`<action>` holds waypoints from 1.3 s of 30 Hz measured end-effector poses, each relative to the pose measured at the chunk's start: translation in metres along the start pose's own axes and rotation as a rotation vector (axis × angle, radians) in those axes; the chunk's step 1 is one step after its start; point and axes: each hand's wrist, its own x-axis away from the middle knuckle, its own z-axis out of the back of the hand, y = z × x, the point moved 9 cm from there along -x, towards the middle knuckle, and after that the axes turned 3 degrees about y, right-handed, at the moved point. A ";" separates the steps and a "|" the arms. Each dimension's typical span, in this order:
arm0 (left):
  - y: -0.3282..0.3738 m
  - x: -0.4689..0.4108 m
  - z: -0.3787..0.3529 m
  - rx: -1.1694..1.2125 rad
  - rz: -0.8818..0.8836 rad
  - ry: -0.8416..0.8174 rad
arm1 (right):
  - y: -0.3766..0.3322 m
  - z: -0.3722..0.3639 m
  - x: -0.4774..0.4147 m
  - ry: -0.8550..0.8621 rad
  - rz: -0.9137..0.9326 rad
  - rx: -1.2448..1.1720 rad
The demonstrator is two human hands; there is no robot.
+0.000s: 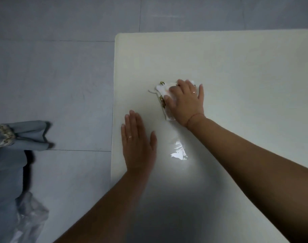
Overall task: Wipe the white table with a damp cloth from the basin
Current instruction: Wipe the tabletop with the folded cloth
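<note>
The right hand [186, 100] presses flat, fingers spread, on the damp cloth [163, 90] at frame centre. The left hand [138, 142] rests flat and empty on the table [237, 58] near its left edge. A wet sheen [178, 152] below the cloth suggests wiping is underway, and the upper and right areas probably remain.

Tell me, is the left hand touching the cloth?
No, the left hand lies flat on the bare white table, while the right hand presses the cloth.
</note>
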 end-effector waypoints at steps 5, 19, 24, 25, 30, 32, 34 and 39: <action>0.016 0.052 -0.022 0.004 -0.121 -0.102 | -0.016 -0.017 0.008 0.011 0.108 0.159; 0.014 0.052 -0.023 0.010 -0.123 -0.052 | -0.023 -0.034 0.080 0.052 -0.077 0.123; 0.014 0.054 -0.020 0.033 -0.128 -0.022 | -0.013 -0.031 0.104 -0.005 0.264 0.167; 0.014 0.054 -0.020 0.043 -0.129 -0.018 | 0.009 -0.025 0.101 0.010 0.205 0.179; 0.015 0.053 -0.021 0.033 -0.139 -0.015 | 0.056 -0.017 0.106 0.077 -0.279 0.107; 0.017 0.054 -0.019 0.029 -0.148 -0.014 | 0.019 -0.030 0.120 0.050 -0.223 0.105; 0.017 0.054 -0.017 0.038 -0.151 -0.009 | -0.021 -0.044 0.140 -0.014 0.003 0.151; 0.019 0.057 -0.014 0.015 -0.173 -0.061 | 0.031 -0.028 0.151 -0.010 0.140 0.190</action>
